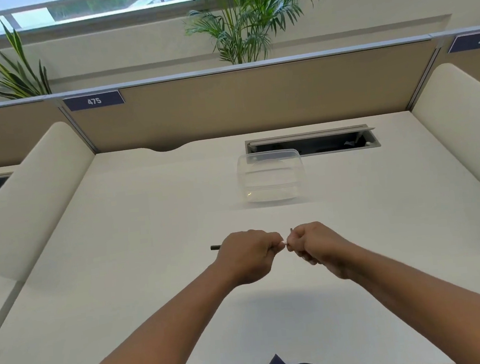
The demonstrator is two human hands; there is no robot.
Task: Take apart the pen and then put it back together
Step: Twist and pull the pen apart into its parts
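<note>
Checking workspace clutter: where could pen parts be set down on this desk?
Bare desk left of the left hand, right of the right hand, and between the hands and the clear container. Tightest spot: container against the cable tray.

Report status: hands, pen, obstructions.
Left hand and right hand both closed on the pen, held above the desk. Clear container behind, not in the way.
</note>
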